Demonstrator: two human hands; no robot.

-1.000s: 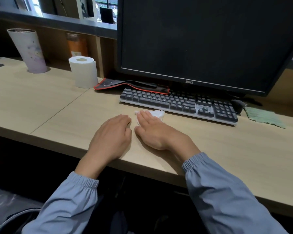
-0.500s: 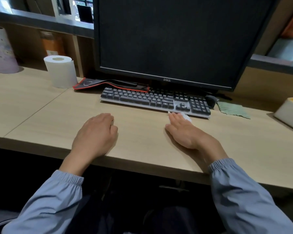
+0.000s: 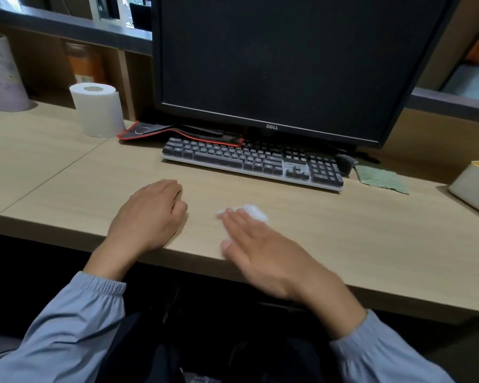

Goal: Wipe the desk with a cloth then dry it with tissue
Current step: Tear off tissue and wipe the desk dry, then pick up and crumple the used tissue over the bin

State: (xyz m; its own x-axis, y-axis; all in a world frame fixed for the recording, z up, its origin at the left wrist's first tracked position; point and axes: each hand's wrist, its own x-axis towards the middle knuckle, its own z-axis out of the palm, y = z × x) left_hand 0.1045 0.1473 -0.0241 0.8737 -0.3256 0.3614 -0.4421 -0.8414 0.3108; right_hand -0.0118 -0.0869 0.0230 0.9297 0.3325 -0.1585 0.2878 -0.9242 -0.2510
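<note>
A crumpled white tissue [image 3: 253, 212] lies on the light wooden desk [image 3: 371, 239], pressed flat under the fingers of my right hand [image 3: 263, 250] near the front edge. Most of the tissue is hidden by the fingers, and the hand is blurred. My left hand [image 3: 147, 217] rests palm down on the desk to the left, fingers loosely curled, holding nothing. A green cloth [image 3: 380, 179] lies flat at the right end of the keyboard, apart from both hands. A white tissue roll [image 3: 97, 109] stands upright at the back left.
A dark keyboard [image 3: 249, 161] and a black monitor [image 3: 288, 59] stand behind my hands, with a mouse [image 3: 344, 163] beside the cloth. A red-edged black pad [image 3: 177, 133] lies under the monitor. A pale tumbler [image 3: 3, 73] stands far left, a white box [image 3: 474, 189] far right.
My right hand slid the tissue from just below the keyboard back toward the front edge of the desk and to the left. My left hand stayed in place.
</note>
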